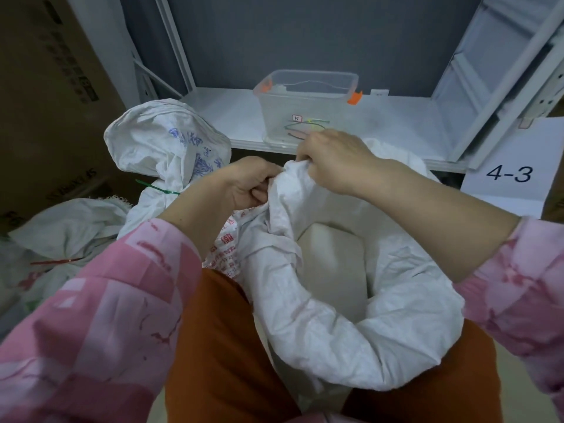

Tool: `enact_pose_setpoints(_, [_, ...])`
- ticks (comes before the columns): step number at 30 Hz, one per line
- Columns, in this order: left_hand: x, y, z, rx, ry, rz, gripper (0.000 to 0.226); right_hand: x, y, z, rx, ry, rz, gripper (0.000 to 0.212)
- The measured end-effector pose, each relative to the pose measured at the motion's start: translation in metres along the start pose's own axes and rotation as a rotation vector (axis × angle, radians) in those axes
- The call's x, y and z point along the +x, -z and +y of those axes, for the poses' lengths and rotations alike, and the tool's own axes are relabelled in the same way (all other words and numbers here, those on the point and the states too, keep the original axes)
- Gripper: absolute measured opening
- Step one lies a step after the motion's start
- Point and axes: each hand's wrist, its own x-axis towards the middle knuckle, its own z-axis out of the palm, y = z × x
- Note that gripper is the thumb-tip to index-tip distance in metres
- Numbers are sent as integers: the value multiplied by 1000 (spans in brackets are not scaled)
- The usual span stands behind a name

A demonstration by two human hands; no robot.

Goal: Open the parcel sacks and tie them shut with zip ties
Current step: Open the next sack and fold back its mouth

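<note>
Parcel sack (351, 325), white, sits at centre frame with its mouth open and rim rolled down. Left hand (248, 184) and right hand (332, 160) both pinch the bunched upper rim. Tied sack (164, 148) at upper left carries a green zip tie (157, 188). Clear bin (305, 105) on the shelf (396, 123) holds loose ties.
</note>
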Motion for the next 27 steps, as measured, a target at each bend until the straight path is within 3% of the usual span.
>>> enact_pose_setpoints(2, [-5, 0, 1, -6, -24, -27, 29, 3, -1, 1, -76, -52, 30, 27])
enact_pose_setpoints(4, [-12, 3, 0, 154, -65, 18, 20, 5, -4, 6, -118, -91, 19, 25])
enact_pose_setpoints(6, [-18, 11, -3, 408, -75, 106, 45, 5, -7, 10, -136, -111, 13, 24])
enact_pose_setpoints(8, [-21, 17, -7, 678, -23, 142, 46, 8, -11, 13, -141, -137, 31, 25])
enact_pose_setpoints(10, [-21, 21, -12, 797, 58, 104, 43, 12, -15, 17, -129, -155, 58, 28])
enact_pose_setpoints(15, [-14, 23, -22, 593, 79, 133, 15, 16, -23, 24, -74, -196, 110, 26])
enact_pose_setpoints(19, [-9, 22, -25, 304, 149, 124, 12, 14, -23, 29, -68, -211, 135, 26])
enact_pose_setpoints(27, [-12, 13, -32, 173, 216, 110, 16, 10, -26, 30, -87, -194, 120, 30])
